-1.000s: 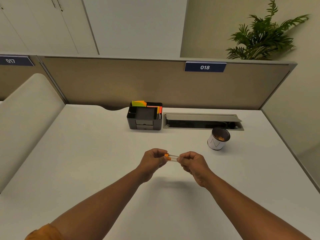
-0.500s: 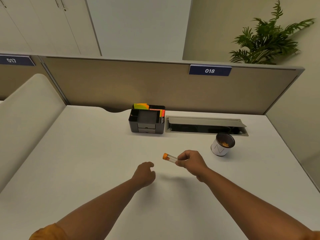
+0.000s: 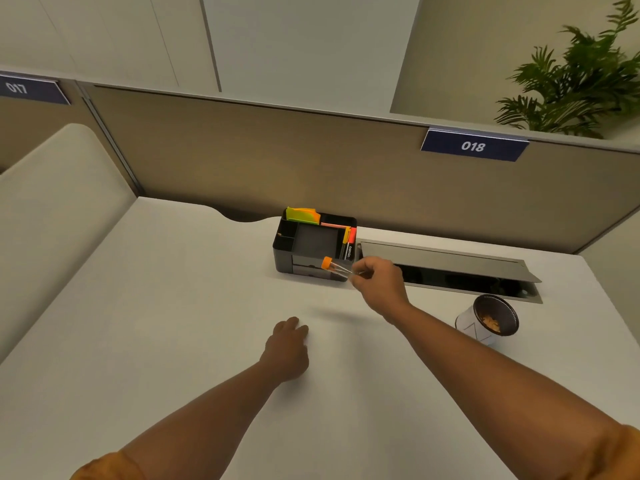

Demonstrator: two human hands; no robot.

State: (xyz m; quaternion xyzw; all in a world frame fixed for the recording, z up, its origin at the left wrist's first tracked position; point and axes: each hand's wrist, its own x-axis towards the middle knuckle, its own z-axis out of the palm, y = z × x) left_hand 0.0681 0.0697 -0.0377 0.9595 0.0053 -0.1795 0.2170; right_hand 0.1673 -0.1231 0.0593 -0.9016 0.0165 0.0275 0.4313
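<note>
My right hand (image 3: 379, 284) pinches the bottom end of a clear tube with an orange cap (image 3: 334, 266). The tube points left and slightly up, its cap hanging just in front of the black desk organizer (image 3: 313, 249). That organizer stands at the back of the white desk (image 3: 173, 341) and holds yellow and orange sticky notes and markers. My left hand (image 3: 287, 348) rests low over the desk, nearer to me, with its fingers loosely curled and holding nothing.
An open cable tray (image 3: 450, 271) with a raised grey lid runs along the back right. A small white cup (image 3: 490, 320) with orange bits inside stands in front of it. A beige partition (image 3: 311, 168) closes off the desk's far side.
Both hands held the tube a second ago. My left hand let go and dropped toward the desk. My right hand carried the tube forward to the organizer.
</note>
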